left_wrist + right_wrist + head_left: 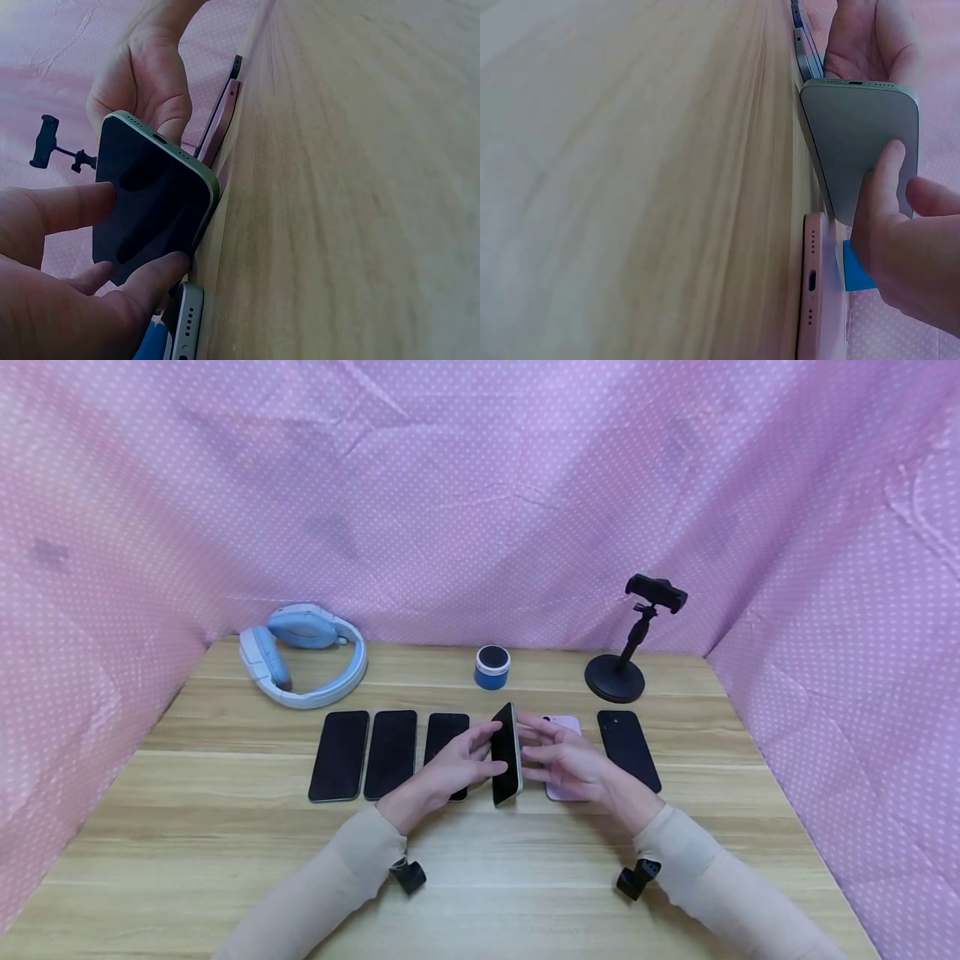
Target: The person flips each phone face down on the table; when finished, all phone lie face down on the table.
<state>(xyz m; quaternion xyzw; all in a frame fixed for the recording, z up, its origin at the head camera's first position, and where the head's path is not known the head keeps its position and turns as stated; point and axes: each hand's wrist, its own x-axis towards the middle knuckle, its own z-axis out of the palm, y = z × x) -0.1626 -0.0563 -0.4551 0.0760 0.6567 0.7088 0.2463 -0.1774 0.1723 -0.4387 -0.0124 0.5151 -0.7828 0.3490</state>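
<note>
Where pink dotted cloth (pixel 480 485) hangs: wooden table (pixel 480 877).

Staged recording booth, set up for handling consumer electronics; pink fabric with white dots (pixel 480 485) hangs as backdrop behind and on both sides, creased and closing in the space; one pale wood-grain counter (pixel 225 860) fills the floor of it; goods laid out as a display: row of phones (pixel 367 753) flat and side by side, blue-and-white headphones (pixel 303 653) at the far left, small blue round speaker (pixel 492 667) at the back centre, black phone stand (pixel 626 656) on a round base to the right; small black cameras (pixel 408 875) strapped at both wrists of the beige sleeves mark it as a filming setup.
</note>
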